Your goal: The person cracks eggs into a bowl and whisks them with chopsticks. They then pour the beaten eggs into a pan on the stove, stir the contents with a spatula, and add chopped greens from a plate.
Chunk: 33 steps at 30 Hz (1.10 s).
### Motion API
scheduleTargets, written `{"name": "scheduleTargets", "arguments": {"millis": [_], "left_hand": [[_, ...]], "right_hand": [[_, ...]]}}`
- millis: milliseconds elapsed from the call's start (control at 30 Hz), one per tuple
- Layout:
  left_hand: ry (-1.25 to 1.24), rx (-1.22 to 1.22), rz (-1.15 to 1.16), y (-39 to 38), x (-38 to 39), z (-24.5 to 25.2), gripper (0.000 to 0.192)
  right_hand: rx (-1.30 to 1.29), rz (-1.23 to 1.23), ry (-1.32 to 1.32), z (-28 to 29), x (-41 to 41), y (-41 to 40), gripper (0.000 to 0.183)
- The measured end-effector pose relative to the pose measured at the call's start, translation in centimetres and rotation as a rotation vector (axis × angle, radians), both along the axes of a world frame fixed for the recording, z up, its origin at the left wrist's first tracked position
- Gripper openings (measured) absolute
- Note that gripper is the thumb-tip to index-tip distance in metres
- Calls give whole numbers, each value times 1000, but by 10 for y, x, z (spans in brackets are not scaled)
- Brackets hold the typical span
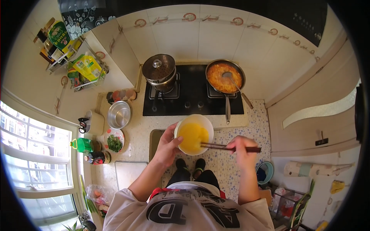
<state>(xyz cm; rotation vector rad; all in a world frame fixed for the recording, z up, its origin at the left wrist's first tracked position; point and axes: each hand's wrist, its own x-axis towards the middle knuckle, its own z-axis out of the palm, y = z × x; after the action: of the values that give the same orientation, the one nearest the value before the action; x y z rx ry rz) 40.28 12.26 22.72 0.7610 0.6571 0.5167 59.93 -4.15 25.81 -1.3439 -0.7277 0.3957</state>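
Observation:
My left hand grips the near left rim of a white bowl, with the thumb over the edge. Inside lies yellow beaten egg. A pair of dark wooden chopsticks is held in my right hand, and their tips dip into the egg at the bowl's right side. The bowl is held up in front of my body, short of the stove's front edge. Beyond it, a frying pan of orange-red food stands on the right burner, with a metal spatula resting in it.
A lidded steamer pot occupies the left burner of the black gas stove. On the left counter are a metal basin, a plate of chopped greens, bottles and a cutting board. A bucket stands on the right.

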Motion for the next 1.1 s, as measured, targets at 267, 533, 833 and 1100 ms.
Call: {"name": "scheduleTargets", "arguments": {"millis": [267,533,833,1100], "left_hand": [[20,11,-29,1,2,2,53],[-26,2,-21,-1,1,7,52],[-3,-63,-5,-3,-1,4,55],[-49,1,-22,-4,0,12,53]], "right_hand": [[-8,-132,78,-13,-3,1,37],[18,96,141,-21,9,-6,39],[153,228,42,-20,3,-4,41],[55,-262,224,-16,4,3,40]]}}
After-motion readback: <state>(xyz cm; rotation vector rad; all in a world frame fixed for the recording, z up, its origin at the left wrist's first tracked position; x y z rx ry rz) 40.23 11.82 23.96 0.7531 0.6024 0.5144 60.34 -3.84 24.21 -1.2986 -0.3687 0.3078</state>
